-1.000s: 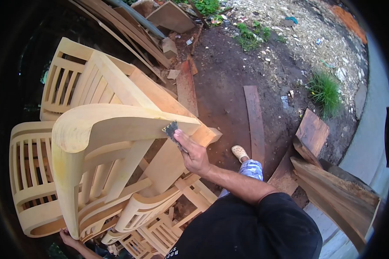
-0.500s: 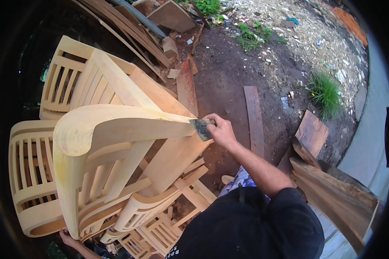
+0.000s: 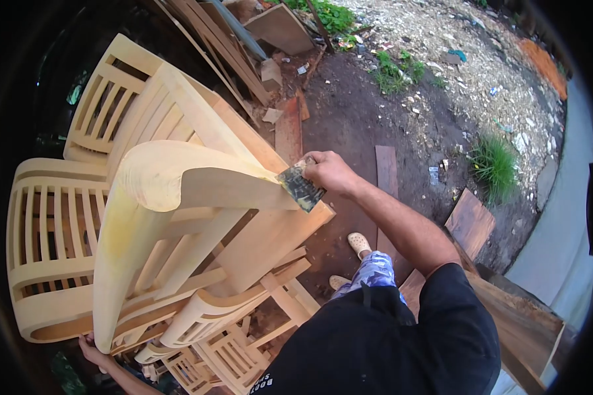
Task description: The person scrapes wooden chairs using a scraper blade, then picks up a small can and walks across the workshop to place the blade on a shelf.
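Note:
My right hand [image 3: 331, 172] pinches a thin, dark, flat scraper [image 3: 301, 187] with yellowish smears. Its edge touches the end of the curved arm of a pale, unpainted wooden chair [image 3: 234, 187]. Yellowish patches show near that end and on the chair's rounded front. At the lower left, my left hand [image 3: 95, 352] grips the lower end of the same chair's curved front piece; some fingers are hidden behind the wood.
More slatted wooden chairs [image 3: 53, 230] stand on the left, and others [image 3: 230, 359] lie below. Boards [image 3: 211, 49] lean at the back. Planks [image 3: 387, 171] lie on the dirt. On the right are larger timber pieces [image 3: 517, 322] and a grass tuft [image 3: 494, 164].
My right hand and the scraper have shifted slightly left and up along the chair arm's end. The view has moved, and both shoes now show. My left hand keeps its grip.

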Available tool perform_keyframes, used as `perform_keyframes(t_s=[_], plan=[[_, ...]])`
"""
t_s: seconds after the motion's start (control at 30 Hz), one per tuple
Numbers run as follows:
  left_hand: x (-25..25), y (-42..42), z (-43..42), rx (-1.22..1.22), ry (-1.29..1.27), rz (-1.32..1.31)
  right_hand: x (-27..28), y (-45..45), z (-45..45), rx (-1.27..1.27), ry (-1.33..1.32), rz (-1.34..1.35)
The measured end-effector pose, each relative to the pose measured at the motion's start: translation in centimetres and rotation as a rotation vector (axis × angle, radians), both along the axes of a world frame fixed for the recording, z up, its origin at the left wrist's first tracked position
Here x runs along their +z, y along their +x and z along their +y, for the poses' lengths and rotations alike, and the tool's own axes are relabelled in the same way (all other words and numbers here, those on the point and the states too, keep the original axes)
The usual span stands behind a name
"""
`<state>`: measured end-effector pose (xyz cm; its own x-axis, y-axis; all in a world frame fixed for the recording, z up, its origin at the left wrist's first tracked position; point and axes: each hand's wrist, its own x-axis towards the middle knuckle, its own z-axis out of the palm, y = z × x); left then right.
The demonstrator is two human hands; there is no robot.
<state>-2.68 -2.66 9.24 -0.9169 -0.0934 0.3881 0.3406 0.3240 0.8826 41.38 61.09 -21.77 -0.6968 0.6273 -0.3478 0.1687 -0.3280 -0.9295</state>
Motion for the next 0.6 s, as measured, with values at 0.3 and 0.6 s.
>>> perform_keyframes(t_s=[0.3, 0.6], plan=[[-0.4, -0.8, -0.8, -0.016, 0.055, 0.023, 2.9, -0.9, 1.0, 0.044, 0.117, 0.010], [-0.7, -0.6, -0.4, -0.002, 0.076, 0.048, 6.2, -1.1, 0.9, 0.024, 0.204, 0.011]])
